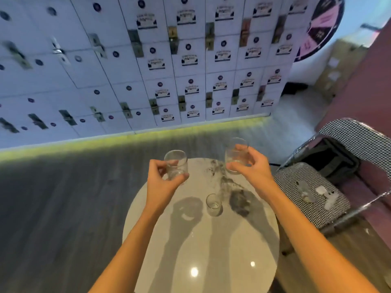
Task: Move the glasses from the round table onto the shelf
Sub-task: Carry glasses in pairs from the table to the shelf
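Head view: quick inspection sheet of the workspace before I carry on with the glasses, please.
Surface: round table, pale, glossy, dark marks toward its far side.
Job's things: left glass and right glass held up in the hands; third glass upright on the table; shelf not in view.
Clutter: small pale items on the checked chair seat, too blurred to identify.
Grippers: left hand and right hand each grip one glass, fingers curled round it.
Cables: nothing seen.
Surroundings: locker wall ahead, checked chair at right, grey floor.
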